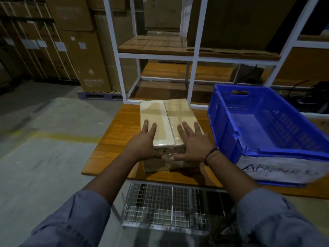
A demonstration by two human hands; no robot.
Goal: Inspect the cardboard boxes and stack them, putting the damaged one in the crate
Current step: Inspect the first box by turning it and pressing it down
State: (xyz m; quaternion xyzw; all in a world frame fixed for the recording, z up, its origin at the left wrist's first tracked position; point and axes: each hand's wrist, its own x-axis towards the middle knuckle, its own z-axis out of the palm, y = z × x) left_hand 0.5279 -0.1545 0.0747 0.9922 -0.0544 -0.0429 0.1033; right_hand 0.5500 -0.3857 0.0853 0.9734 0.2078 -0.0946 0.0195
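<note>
Cardboard box [156, 113] sits on the wooden table [114, 139], long axis running away from me, clear tape along the top seam and over the near face. It is just left of the blue crate [216, 111]; can't tell if they touch.

Left hand [142, 144]: flat on the box's top left near corner, fingers straight and spread, thumb down over the near edge onto the front face. Not wrapped round anything.

Right hand [194, 143]: same on the top right near corner, fingers straight and splayed, thumb lying across the front face. The thumb tips almost meet at the taped seam. Dark band on the right wrist.

The crate is on the table too, slightly skewed, nothing visible inside. White label [277, 171] on its near wall, handwritten, reads "Abnorm…"; the rest is blurred.

Wire mesh basket [160, 207] sits below the table's near edge. White metal shelf frame [195, 56] stands behind the table. Big stacked cartons [80, 50] sit on a pallet at the far left.
</note>
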